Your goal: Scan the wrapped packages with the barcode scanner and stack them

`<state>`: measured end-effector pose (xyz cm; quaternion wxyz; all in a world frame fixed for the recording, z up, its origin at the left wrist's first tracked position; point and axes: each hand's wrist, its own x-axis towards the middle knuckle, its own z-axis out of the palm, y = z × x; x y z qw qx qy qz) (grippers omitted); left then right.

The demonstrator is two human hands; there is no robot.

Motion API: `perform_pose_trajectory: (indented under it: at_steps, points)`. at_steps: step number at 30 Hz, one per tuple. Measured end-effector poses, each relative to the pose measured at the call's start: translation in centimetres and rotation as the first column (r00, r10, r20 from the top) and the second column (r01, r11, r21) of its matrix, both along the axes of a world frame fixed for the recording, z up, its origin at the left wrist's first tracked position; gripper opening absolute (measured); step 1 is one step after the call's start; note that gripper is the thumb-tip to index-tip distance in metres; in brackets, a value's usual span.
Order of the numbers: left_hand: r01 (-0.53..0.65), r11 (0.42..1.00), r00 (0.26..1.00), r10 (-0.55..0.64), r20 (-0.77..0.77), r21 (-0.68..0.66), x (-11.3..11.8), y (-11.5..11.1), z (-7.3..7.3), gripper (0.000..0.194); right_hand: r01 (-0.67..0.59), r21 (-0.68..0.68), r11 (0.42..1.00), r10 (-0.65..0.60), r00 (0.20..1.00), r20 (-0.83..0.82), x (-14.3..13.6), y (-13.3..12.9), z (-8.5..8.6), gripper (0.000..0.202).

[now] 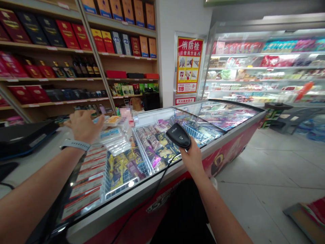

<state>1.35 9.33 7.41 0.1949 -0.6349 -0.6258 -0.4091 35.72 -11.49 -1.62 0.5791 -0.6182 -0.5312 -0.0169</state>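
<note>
My right hand (191,154) grips a black handheld scanner (178,135), whose cord hangs down over the freezer's front edge. The scanner is above the glass top of a chest freezer (215,142). On the left, my left hand (85,125) is raised with its fingers spread, a watch (76,144) on the wrist. It is beside clear plastic packages (114,137) lying on the glass; whether the fingertips touch one I cannot tell. Red-and-white price labels (86,183) lie in a column near the left end. Wrapped ice creams (124,166) show in wire baskets under the glass.
A black device (25,137) sits on the counter at the left. Shelves (86,51) with boxes and bottles stand behind. A refrigerated display (266,67) fills the back right. A grey chair (296,118) and a low platform (304,217) are on the right.
</note>
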Motion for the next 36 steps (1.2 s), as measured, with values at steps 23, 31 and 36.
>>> perform_pose_trajectory:
  at_steps: [23, 31, 36]
  points:
    - [0.115, 0.745, 0.993, -0.090, 0.071, -0.658, 29.6, 6.1, -10.9, 0.096, 0.147, 0.155, 0.977, -0.079, 0.922, -0.379, 2.1, -1.8, -0.1, 0.033]
    - [0.139, 0.716, 0.986, -0.165, 0.027, -0.685, 27.9, 6.8, -10.5, 0.085, 0.138, 0.159, 0.977, -0.069, 0.923, -0.378, 2.6, -2.3, -0.4, 0.032]
    - [0.227, 0.738, 0.954, -0.301, -0.009, -0.636, 23.8, 5.7, -10.7, 0.067, 0.139, 0.167, 0.976, -0.066, 0.921, -0.384, 2.5, -2.3, -0.5, 0.031]
